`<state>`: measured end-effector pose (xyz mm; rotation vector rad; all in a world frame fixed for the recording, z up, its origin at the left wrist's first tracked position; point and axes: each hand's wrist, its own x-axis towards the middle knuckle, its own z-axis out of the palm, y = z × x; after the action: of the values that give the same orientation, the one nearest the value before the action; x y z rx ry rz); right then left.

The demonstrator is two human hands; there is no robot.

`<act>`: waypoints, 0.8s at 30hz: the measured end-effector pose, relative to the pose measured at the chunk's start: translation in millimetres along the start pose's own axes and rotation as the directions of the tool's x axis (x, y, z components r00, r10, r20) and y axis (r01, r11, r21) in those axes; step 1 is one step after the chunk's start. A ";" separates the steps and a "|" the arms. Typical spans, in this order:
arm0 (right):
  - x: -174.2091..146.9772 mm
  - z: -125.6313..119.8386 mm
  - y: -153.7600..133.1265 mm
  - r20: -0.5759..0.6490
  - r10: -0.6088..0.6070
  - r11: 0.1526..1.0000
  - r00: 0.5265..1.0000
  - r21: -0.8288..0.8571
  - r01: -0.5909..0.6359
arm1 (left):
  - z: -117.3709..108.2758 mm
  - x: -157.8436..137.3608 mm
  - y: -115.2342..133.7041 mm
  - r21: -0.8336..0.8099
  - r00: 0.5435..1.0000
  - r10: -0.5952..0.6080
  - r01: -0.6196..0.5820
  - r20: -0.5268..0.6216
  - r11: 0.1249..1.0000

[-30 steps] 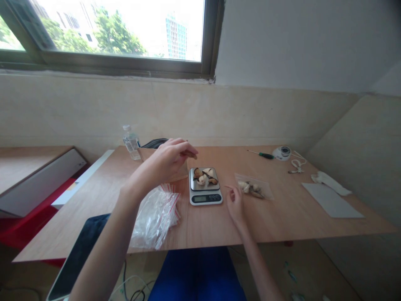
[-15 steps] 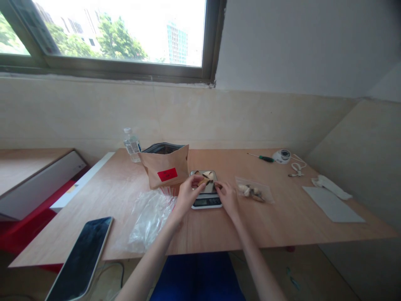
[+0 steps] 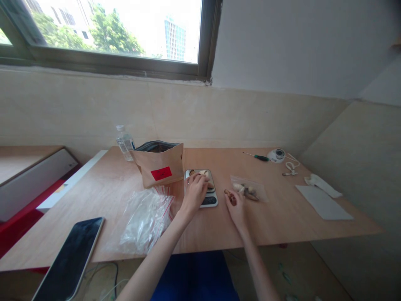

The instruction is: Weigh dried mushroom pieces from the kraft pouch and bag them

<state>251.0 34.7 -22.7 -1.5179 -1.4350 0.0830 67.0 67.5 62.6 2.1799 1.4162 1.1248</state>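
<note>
On the small white kitchen scale [image 3: 213,200] lie several pale dried slices with dark edges [image 3: 205,172], which look like dried mushroom. My left hand [image 3: 196,189] is over the scale's plate, its fingers bent down onto the slices and partly covering them. What its fingertips grip is hidden. To the right of the scale, my right hand [image 3: 237,205] pinches a brown dried slice [image 3: 228,193] just above the table. Beside that hand lies a clear zip bag [image 3: 262,193] with several pale and brown pieces inside. The scale's reading is too small to read.
An open brown paper pouch [image 3: 161,161] with a red label stands left of the scale. In front of it lie clear plastic zip bags [image 3: 142,223]. A water bottle [image 3: 125,144], a tablet-like device [image 3: 70,259], a screwdriver [image 3: 260,157], a white camera [image 3: 277,155] and paper [image 3: 322,202] lie around.
My right hand has moved right, off the scale, with a brown slice in its fingers. The left hand has come down over the slices on the scale. The view has shifted slightly right.
</note>
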 end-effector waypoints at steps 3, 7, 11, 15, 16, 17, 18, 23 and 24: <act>-1.0 0.2 1.5 0.005 0.031 0.999 1.000 0.020 -0.031 | -28.4 -12.9 0.6 0.016 0.993 -0.010 0.011 -0.114 1.000; -1.8 -1.0 0.3 -0.018 0.087 0.994 0.996 0.061 -0.086 | -61.1 -38.3 -1.3 -0.039 0.957 -0.072 0.063 -0.280 0.997; -3.3 -2.3 0.5 -0.046 0.123 0.987 0.991 0.109 -0.117 | -76.3 -71.6 -7.3 -0.022 0.916 -0.103 0.102 -0.388 0.995; -4.8 -3.7 1.8 -0.082 0.142 0.982 0.986 0.136 -0.130 | -83.4 -101.9 -16.1 0.057 0.907 -0.235 0.270 -0.349 0.961; -5.1 -4.0 2.1 -0.086 0.142 0.982 0.986 0.139 -0.129 | -84.9 -108.4 -18.6 0.077 0.907 -0.264 0.304 -0.327 0.950; -5.3 -4.2 2.4 -0.088 0.141 0.982 0.986 0.141 -0.128 | -86.4 -114.5 -21.2 0.096 0.909 -0.285 0.327 -0.304 0.940; -5.5 -4.3 2.7 -0.089 0.142 0.982 0.986 0.141 -0.129 | -87.8 -120.3 -23.9 0.112 0.912 -0.297 0.340 -0.284 0.934; -7.0 -3.5 6.5 -0.089 0.167 0.979 0.982 0.137 -0.154 | -90.8 -144.8 -38.2 0.192 0.928 -0.293 0.338 -0.229 0.921; -7.3 -3.3 7.5 -0.086 0.168 0.979 0.982 0.134 -0.155 | -90.6 -148.4 -40.9 0.214 0.932 -0.290 0.336 -0.220 0.917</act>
<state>256.4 28.7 -30.2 -1.5105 -1.2058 0.1937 -56.9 -56.9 29.6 1.9382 2.0028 1.1000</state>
